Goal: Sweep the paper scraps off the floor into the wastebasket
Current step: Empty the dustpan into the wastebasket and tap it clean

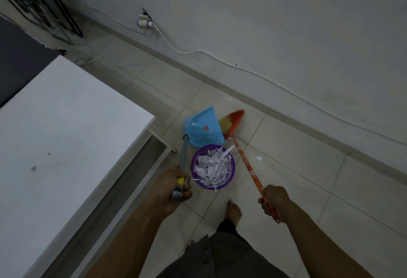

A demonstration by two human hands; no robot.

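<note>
scraps already heap the purple basket, which stands on the floor just ahead of a bare foot and near the white tabletop. the left grip is clenched round the top of the grey handle of the blue pan, which sits just beyond the basket, its near edge overlapping the far rim in this view; whether it rests on the floor or hangs above it cannot be told. the right grip is wrapped round the orange stick of the broom, whose bristles lie at the pan's mouth. one stray scrap lies on the floor to the right of the basket, near the stick, so the job looks almost done but not finished. to do this step well, the person would likely set the pan's lip flat on the floor close to that scrap and sweep it in with short, light strokes so that it does not flutter off. the pan should then be lifted level and tipped slowly, low over the basket, since the heap is high and loose strips hang over the rim.
</note>
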